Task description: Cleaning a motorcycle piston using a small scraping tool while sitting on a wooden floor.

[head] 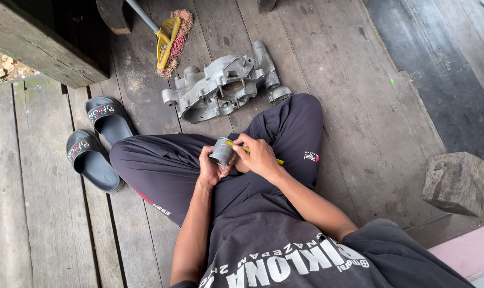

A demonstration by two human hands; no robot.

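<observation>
Both hands (236,160) grip metal cylinder (221,151), engine casing (223,85) near.

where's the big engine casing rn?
In the head view, the grey metal casing lies on the wooden floor, upper centre, just beyond the person's knees, below the yellow broom head.

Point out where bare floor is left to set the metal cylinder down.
Bare planks lie between the right knee and the wooden block, and left of the slippers. Ahead it is crowded: engine casing and broom. Both hands hold the metal cylinder.
</observation>
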